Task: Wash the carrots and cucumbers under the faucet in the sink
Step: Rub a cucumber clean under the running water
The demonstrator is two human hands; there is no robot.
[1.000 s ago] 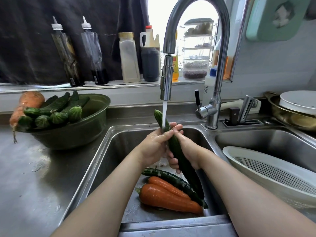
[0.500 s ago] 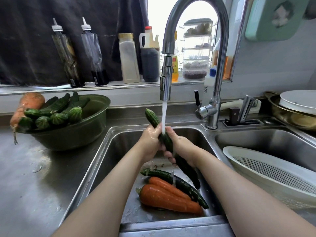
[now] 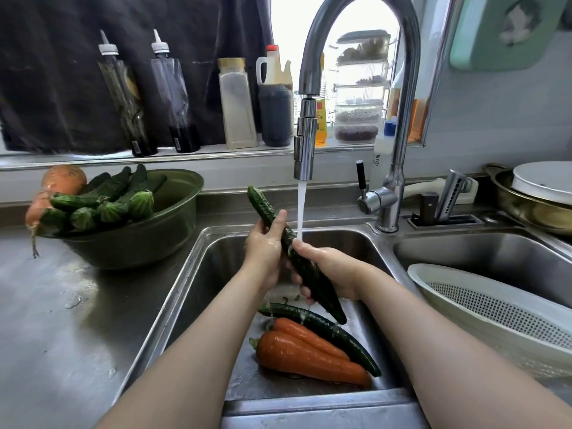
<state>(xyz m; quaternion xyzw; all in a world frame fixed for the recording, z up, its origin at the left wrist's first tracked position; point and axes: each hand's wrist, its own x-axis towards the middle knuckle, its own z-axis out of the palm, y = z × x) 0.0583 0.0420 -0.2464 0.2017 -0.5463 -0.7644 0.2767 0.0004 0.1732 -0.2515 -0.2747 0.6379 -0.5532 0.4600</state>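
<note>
Gripping cucumber (image 3: 265, 211) over sink (image 3: 198, 274), carrots (image 3: 303, 356) inside, bowl (image 3: 139, 243) holding cucumbers (image 3: 114, 199)

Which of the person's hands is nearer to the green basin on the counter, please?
Left. The left hand grips the cucumber on the side toward the green basin; the right hand holds it farther right.

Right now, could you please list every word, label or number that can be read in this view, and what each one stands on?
"ne": a fragment only, as best I can tell, on the white bottle with the blue cap behind the faucet; the rest is unreadable.
Label on the yellow bottle: too blurred to read.
Stickers low on the left squeeze bottle and the right squeeze bottle: too small to read.
</note>
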